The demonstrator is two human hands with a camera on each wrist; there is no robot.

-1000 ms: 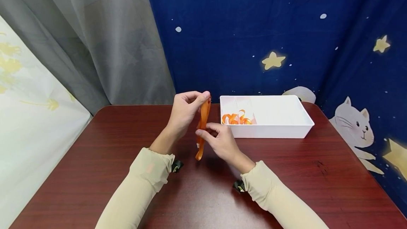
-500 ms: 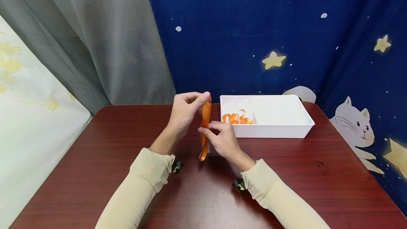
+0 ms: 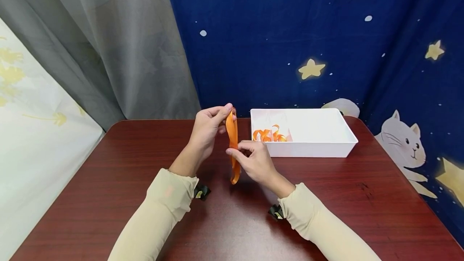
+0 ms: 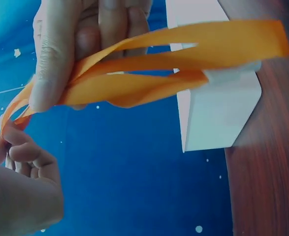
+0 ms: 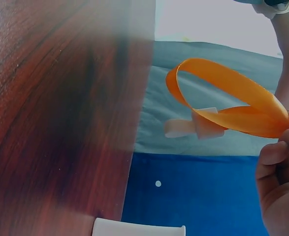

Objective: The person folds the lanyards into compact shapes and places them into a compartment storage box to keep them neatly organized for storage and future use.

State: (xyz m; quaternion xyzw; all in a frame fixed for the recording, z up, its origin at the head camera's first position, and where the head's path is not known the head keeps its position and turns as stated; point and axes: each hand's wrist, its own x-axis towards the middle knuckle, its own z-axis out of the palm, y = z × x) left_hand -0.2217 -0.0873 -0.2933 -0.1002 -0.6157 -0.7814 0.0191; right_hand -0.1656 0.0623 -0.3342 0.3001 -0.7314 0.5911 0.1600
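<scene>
A flat orange ribbon (image 3: 232,134) hangs in a long loop between my hands, above the table. My left hand (image 3: 208,126) pinches its upper end between thumb and fingers. Lower down, the thumb and index finger of my right hand (image 3: 255,162) pinch the ribbon at mid-length. Below that grip the loop dangles, its rounded bottom to the left in the right wrist view. Behind the loop there, a small pale blocky piece (image 5: 208,123) with a stubby end shows, partly covered by the ribbon. The left wrist view shows several orange strands passing the right hand's thumb.
A white rectangular box (image 3: 311,150) stands at the table's back right. More curled orange ribbons (image 3: 270,134) lie in its left end, among clear and pinkish partitions. The brown table (image 3: 232,220) backs onto a grey curtain (image 3: 145,51) and a blue starry curtain (image 3: 253,51).
My left hand has shifted slightly left with the ribbon's top, and the ribbon has turned a flatter face to the head view. The loop's bottom swung slightly right; my right hand keeps its pinch.
</scene>
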